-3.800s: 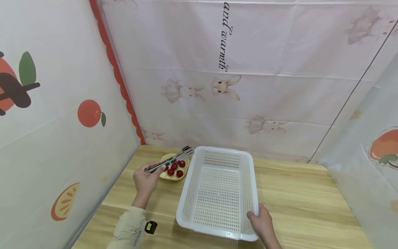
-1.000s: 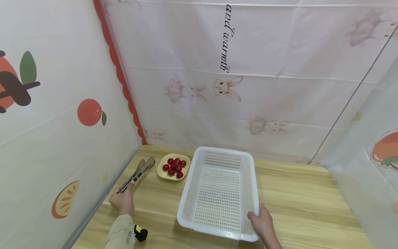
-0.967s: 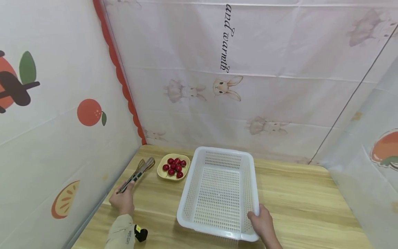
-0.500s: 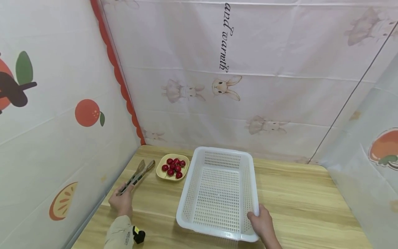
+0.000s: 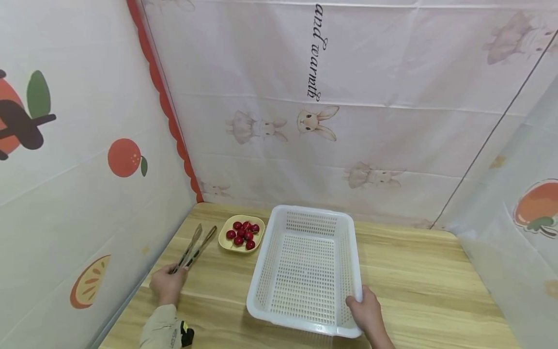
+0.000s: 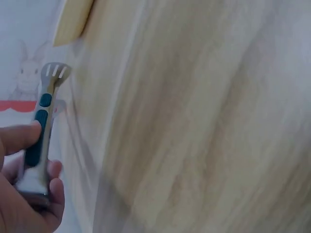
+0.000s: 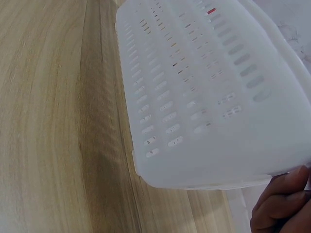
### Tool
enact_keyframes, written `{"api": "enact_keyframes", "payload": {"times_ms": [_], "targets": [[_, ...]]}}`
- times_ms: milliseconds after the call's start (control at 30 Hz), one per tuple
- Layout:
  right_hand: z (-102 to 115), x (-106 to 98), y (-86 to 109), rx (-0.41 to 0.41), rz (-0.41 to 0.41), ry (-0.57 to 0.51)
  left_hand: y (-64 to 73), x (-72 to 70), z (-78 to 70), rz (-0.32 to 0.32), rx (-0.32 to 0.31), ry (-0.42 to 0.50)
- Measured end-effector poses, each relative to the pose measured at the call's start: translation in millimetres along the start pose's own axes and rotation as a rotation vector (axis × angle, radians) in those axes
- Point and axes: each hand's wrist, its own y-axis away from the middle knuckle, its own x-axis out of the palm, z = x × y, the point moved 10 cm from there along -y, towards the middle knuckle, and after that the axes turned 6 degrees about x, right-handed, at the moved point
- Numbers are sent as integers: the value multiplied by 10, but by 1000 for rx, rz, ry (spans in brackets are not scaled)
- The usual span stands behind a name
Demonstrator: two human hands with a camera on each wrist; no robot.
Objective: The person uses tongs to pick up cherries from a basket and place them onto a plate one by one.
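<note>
My left hand [image 5: 167, 285] pinches slim metal tongs [image 5: 202, 248] near their handle end, low over the left side of the table. The tongs' two arms are spread, with nothing between the tips, which point away from me. Dark green grips [image 6: 44, 100] on them show in the left wrist view. Right of the tips sits a pale yellow dish [image 5: 228, 245] of several dark red cherries [image 5: 248, 235]. My right hand [image 5: 368, 312] grips the near right rim of a white perforated plastic basket [image 5: 301, 326], thumb inside the wall. In the right wrist view, the near basket end is raised off the wood.
The wooden table [image 5: 418, 286] meets a printed cloth wall [image 5: 388, 145] behind the basket and another printed wall [image 5: 87, 203] at left. A black wrist device [image 5: 187, 334] is at my left cuff.
My left hand has carried the tongs from over the cherry dish to its left and closer to me; lately their arms spread wider. My right hand and the basket have stayed put.
</note>
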Motion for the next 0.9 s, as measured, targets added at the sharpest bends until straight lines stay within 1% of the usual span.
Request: {"api": "enact_keyframes", "payload": {"times_ms": [67,100,167,233,333,433,533,600,700,733,800,833,900], "targets": [[-1,-17,3,-4,-5,2,14,18,-33,37,34,-108],[2,-25,5,-6,-5,2,22,27,-54,50,56,-144],[3,-35,3,-5,-3,-1,35,56,-67,89,79,-202],[4,-36,0,-2,2,-10,44,85,-69,125,83,-236],[-5,-22,-11,16,12,-24,47,104,-72,143,81,-255],[-6,-2,-15,22,20,-31,39,109,-74,146,78,-264],[-1,9,-7,16,24,-29,34,114,-63,154,84,-264],[3,-16,4,7,7,-8,42,131,-41,180,76,-254],[-13,-97,17,19,-27,2,59,175,-32,249,60,-249],[-25,-133,20,33,-37,-4,65,182,-47,267,63,-252],[-45,-229,33,58,-60,-34,77,183,-127,290,95,-266],[-48,-290,41,56,-80,-49,86,173,-199,289,126,-276],[-21,-440,64,6,-147,-50,122,145,-396,267,217,-295]]}}
